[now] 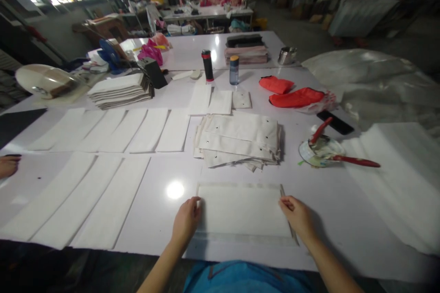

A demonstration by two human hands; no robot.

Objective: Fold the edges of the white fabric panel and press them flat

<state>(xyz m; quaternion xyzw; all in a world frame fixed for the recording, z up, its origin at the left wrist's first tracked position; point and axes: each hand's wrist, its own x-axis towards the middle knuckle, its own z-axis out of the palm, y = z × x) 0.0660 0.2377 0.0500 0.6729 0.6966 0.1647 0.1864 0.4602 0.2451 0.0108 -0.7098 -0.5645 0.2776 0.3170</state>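
A white rectangular fabric piece (pixel 242 210) lies flat on the white table (pixel 161 197) right in front of me. My left hand (pixel 186 220) rests on its left edge with fingers curled down onto the cloth. My right hand (pixel 298 216) presses its right edge, next to a thin stick or brush handle (pixel 287 213) lying along that side. Just beyond the piece sits a pile of white fabric pieces with snap studs (pixel 240 142).
Rows of white strips (pixel 103 130) cover the table's left half. A dish with red-handled brushes (pixel 321 150) sits at right, a black phone (pixel 335 121) and orange pouches (pixel 295 97) beyond. Two bottles (pixel 207 65) stand farther back. Another person's hand (pixel 8 165) is at the left edge.
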